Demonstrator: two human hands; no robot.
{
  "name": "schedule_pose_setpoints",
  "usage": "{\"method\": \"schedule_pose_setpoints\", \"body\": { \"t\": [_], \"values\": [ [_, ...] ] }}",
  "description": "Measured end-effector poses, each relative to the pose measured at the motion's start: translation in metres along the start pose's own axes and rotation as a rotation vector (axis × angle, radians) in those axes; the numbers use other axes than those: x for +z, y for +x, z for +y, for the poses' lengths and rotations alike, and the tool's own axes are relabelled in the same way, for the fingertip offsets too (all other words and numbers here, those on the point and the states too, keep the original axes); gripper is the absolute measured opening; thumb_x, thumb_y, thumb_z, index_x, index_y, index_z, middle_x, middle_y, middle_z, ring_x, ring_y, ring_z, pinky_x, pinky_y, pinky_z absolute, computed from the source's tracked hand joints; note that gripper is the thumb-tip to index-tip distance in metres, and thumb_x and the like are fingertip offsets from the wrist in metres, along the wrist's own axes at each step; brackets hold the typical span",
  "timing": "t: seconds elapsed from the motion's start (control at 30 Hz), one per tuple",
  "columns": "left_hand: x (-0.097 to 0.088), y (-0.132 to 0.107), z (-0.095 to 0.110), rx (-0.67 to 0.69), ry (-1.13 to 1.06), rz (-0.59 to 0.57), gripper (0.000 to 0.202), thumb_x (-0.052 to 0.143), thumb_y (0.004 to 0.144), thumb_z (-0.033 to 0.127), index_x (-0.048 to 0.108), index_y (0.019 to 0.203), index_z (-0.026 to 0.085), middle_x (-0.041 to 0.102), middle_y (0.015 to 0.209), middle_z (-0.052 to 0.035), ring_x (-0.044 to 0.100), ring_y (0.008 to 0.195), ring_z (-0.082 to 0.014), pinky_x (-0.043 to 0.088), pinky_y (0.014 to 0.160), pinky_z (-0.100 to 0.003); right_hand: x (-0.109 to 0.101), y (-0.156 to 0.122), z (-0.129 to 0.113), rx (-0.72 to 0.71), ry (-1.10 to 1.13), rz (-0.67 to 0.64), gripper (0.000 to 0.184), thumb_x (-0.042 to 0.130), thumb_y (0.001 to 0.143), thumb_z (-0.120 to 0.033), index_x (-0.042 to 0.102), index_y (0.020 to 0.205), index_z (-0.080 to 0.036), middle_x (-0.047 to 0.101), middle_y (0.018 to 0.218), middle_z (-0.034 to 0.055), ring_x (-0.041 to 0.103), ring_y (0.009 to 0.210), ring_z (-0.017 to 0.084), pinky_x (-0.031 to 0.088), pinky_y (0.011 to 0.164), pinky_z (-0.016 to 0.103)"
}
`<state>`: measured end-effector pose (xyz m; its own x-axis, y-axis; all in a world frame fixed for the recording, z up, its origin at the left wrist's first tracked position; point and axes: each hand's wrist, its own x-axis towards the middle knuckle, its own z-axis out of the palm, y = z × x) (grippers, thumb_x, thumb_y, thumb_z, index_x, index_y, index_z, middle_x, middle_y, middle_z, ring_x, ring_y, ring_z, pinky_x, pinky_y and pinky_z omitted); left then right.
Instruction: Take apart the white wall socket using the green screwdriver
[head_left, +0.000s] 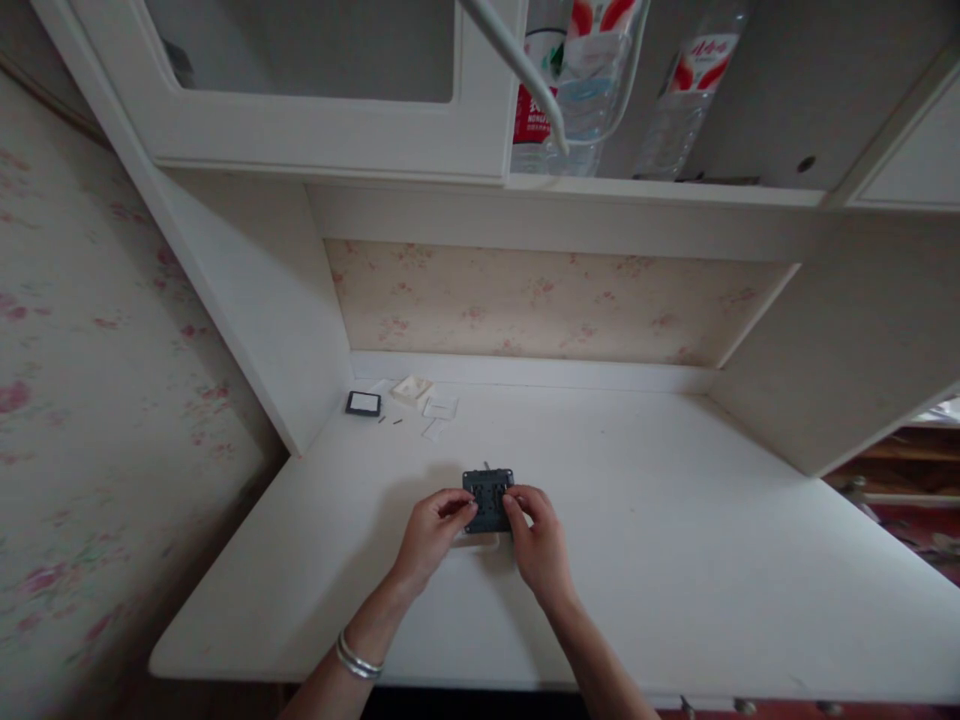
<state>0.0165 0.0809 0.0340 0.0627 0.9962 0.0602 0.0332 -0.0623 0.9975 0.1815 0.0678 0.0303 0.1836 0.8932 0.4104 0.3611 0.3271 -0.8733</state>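
A dark, flat, square plastic part (pixel 489 515) with moulded detail on its face is between my two hands, over the middle of the white desk. My left hand (pixel 433 525) pinches its left side between thumb and fingers. On the opposite side my right hand (pixel 538 530) grips the edge, thumb laid over the face. Both hands are closed on the part. A pale, rounded item (pixel 476 542) shows just under its near edge; its kind I cannot make out. A small thin piece sticks up at the far edge.
At the desk's back left lie a dark frame with a white panel (pixel 364 403), a cream tray (pixel 412 389), clear plastic pieces (pixel 440 408) and small dark pins (pixel 397 421). Plastic bottles (pixel 690 90) stand on the shelf above. A pale curved bar (pixel 517 65) hangs overhead.
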Motion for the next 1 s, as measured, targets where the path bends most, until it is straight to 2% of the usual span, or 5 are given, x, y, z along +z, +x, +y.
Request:
{"method": "schedule_pose_setpoints", "body": {
  "t": [0.17, 0.4, 0.53, 0.83, 1.0],
  "values": [
    [0.0, 0.0, -0.001, -0.02, -0.039, -0.023, 0.026, 0.069, 0.072, 0.035, 0.07, 0.087, 0.014, 0.068, 0.086, -0.0073, 0.061, 0.078, -0.0189, 0.047, 0.072, -0.026, -0.002, 0.0, -0.002, -0.041, -0.001, -0.006, 0.019, 0.047, 0.09, -0.031, 0.062, 0.091, -0.02, 0.051, 0.111, 0.0115, 0.054, 0.098, 0.021, 0.051, 0.078, 0.033],
    [0.0, -0.001, 0.007, -0.02, -0.03, -0.058, 0.022, 0.067, 0.074, 0.033, 0.069, 0.084, 0.014, 0.066, 0.081, -0.0052, 0.059, 0.075, -0.0173, 0.045, 0.069, -0.024, -0.009, 0.009, -0.005, -0.229, -0.105, -0.083, 0.019, 0.044, 0.091, -0.023, 0.062, 0.095, -0.021, 0.053, 0.115, 0.0104, 0.051, 0.107, 0.021, 0.044, 0.092, 0.038],
    [0.0, -0.001, 0.009, -0.035, -0.028, -0.052, 0.023, 0.068, 0.073, 0.033, 0.069, 0.085, 0.014, 0.067, 0.082, -0.0056, 0.06, 0.076, -0.0178, 0.045, 0.07, -0.025, -0.013, 0.012, -0.008, -0.229, -0.095, -0.131, 0.022, 0.041, 0.093, -0.022, 0.062, 0.096, -0.021, 0.054, 0.116, 0.0102, 0.052, 0.106, 0.02, 0.045, 0.091, 0.037],
    [-0.002, 0.0, 0.013, -0.043, -0.046, -0.076, 0.023, 0.067, 0.073, 0.035, 0.069, 0.083, 0.014, 0.067, 0.08, -0.0046, 0.059, 0.075, -0.0175, 0.045, 0.07, -0.024, -0.015, 0.017, -0.014, -0.191, -0.088, -0.081, 0.016, 0.051, 0.089, -0.029, 0.065, 0.087, -0.021, 0.057, 0.109, 0.009, 0.054, 0.102, 0.021, 0.046, 0.088, 0.037],
    [-0.008, -0.001, 0.016, -0.067, -0.068, -0.107, 0.025, 0.067, 0.073, 0.037, 0.069, 0.082, 0.014, 0.067, 0.079, -0.0038, 0.059, 0.074, -0.0176, 0.045, 0.069, -0.024, -0.015, 0.018, -0.025, -0.396, -0.2, -0.18, 0.017, 0.047, 0.09, -0.022, 0.063, 0.096, -0.024, 0.057, 0.114, 0.008, 0.05, 0.11, 0.022, 0.037, 0.099, 0.047]
  ]
}}
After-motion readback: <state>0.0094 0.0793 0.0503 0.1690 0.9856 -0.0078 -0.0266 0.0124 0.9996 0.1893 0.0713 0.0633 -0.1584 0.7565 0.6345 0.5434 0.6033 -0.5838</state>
